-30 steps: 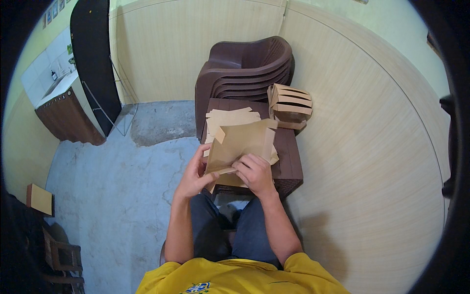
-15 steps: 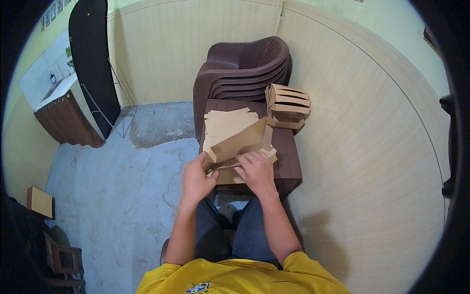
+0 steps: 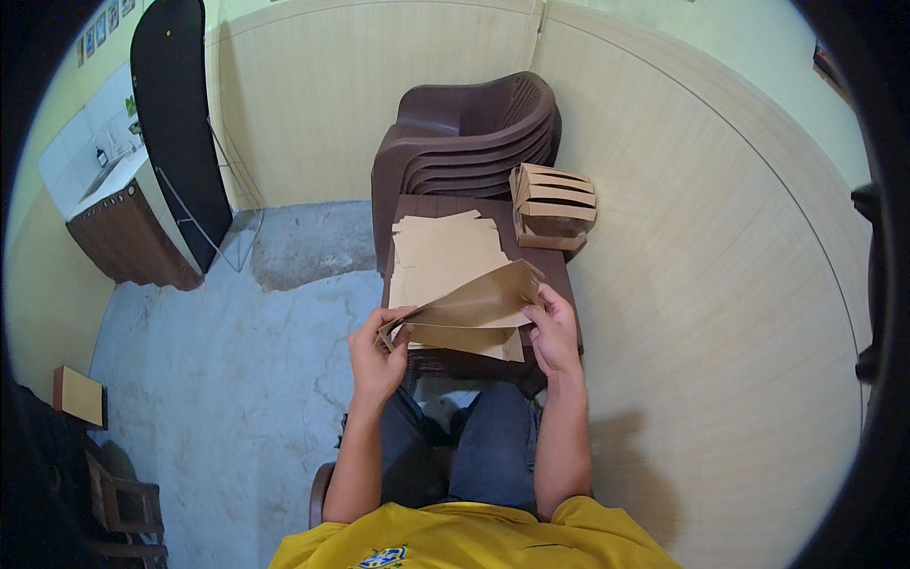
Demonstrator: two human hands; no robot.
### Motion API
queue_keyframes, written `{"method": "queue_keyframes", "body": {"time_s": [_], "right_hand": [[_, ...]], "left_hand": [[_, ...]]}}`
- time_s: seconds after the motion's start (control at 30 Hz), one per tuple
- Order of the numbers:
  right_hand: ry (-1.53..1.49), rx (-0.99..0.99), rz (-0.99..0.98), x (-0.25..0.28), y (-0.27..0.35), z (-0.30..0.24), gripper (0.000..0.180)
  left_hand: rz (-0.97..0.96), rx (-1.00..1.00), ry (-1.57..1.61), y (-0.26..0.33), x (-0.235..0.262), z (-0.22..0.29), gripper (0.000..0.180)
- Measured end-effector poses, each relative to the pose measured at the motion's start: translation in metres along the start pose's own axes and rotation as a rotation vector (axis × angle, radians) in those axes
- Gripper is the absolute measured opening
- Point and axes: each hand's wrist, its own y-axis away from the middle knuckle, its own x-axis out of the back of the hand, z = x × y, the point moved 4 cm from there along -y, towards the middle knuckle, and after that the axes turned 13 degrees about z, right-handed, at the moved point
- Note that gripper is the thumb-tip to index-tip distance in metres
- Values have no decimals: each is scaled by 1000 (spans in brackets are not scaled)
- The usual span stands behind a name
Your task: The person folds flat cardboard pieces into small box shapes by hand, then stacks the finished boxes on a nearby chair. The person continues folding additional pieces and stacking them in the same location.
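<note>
Between my hands is a partly folded brown cardboard box [image 3: 469, 302], its long panel tilted up and a lower flap showing beneath. My left hand [image 3: 376, 358] pinches its left end, where folded flaps bunch between thumb and fingers. The fingers of my right hand [image 3: 554, 332] are closed on its right end, near the corner. Just beyond the box lies a stack of flat cardboard blanks [image 3: 445, 245] on the brown table [image 3: 552, 270]. The box covers the near part of that stack.
At the table's far right corner stand folded cardboard boxes [image 3: 557, 204], stacked together. Brown plastic chairs [image 3: 464, 137] are stacked behind the table. A light panelled wall [image 3: 720, 313] rises on the right. To the left are a tall black board [image 3: 180, 133] and a curtained sink counter [image 3: 133, 232].
My right hand has moved right, from the box's near middle to its right end. The raised panel has come lower and nearer to me. My left hand keeps hold of the left end.
</note>
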Motion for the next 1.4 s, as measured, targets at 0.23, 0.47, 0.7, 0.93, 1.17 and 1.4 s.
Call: {"method": "queue_keyframes", "body": {"time_s": [0.23, 0.47, 0.7, 0.93, 1.17, 1.4], "right_hand": [[-330, -89, -137, -3, 5, -3, 53], [-99, 193, -250, -16, 21, -15, 106], [-256, 344, -250, -25, 38, -31, 105], [717, 806, -132, -28, 56, -62, 57], [899, 539, -13, -28, 57, -50, 53], [750, 420, -166, -21, 45, -39, 40]], "left_hand": [[16, 153, 112, 5, 2, -32, 22], [139, 117, 192, 12, 2, -29, 24], [189, -41, 139, 15, 11, -20, 25], [246, -323, 125, 15, 14, 7, 19], [211, -572, 137, 13, 13, 34, 26], [199, -613, 171, 9, 15, 36, 33]]}}
